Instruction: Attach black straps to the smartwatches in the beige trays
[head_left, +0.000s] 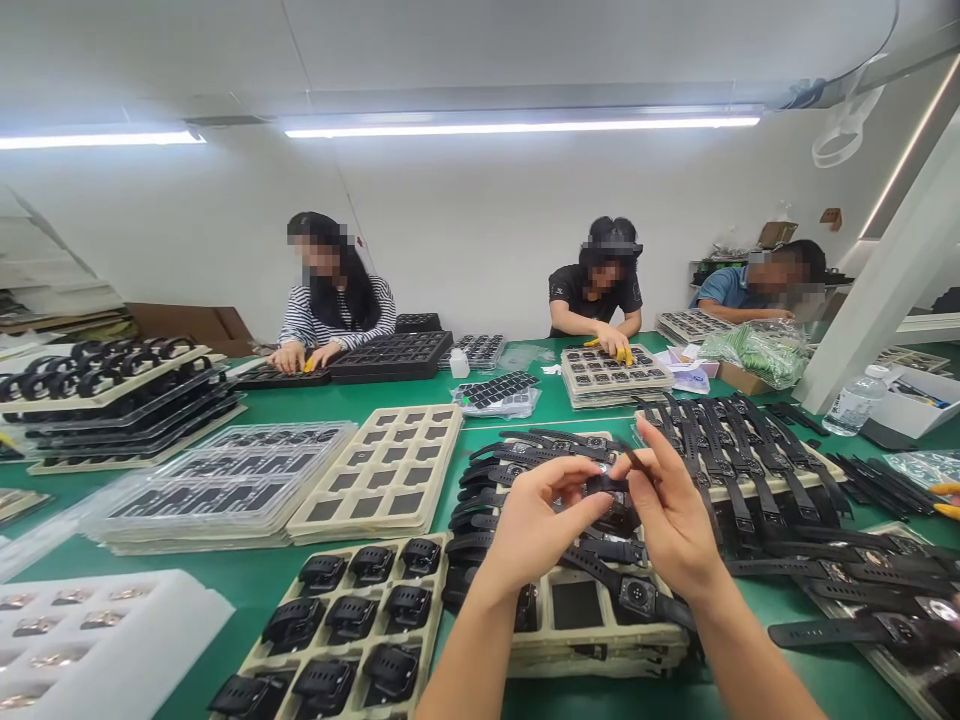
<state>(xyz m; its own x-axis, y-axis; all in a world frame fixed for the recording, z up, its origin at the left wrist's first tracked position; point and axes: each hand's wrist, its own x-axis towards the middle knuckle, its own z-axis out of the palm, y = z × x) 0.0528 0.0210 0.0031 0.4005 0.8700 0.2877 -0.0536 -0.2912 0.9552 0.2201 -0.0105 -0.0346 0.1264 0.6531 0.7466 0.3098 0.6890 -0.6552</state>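
Both my hands are raised over a stack of cream trays (570, 645) covered with black smartwatches. Between my fingers is a black smartwatch (606, 484); my left hand (541, 520) pinches one side of it. My right hand (671, 515) grips its strap, with the strap end rising past the fingertips. My fingers hide part of the watch. Just below lies another smartwatch (637, 596) with its back and sensor facing up and its strap spread out. Beside it a square tray compartment (576, 604) shows its dark bottom.
To the left, a cream tray (352, 585) holds watches with curled straps. Behind it stand a tray stack with square compartments (379, 465) and clear plastic trays (225, 480). More watches (750, 450) lie right. Across the green table, several co-workers sit; one handles a tray stack (616, 378).
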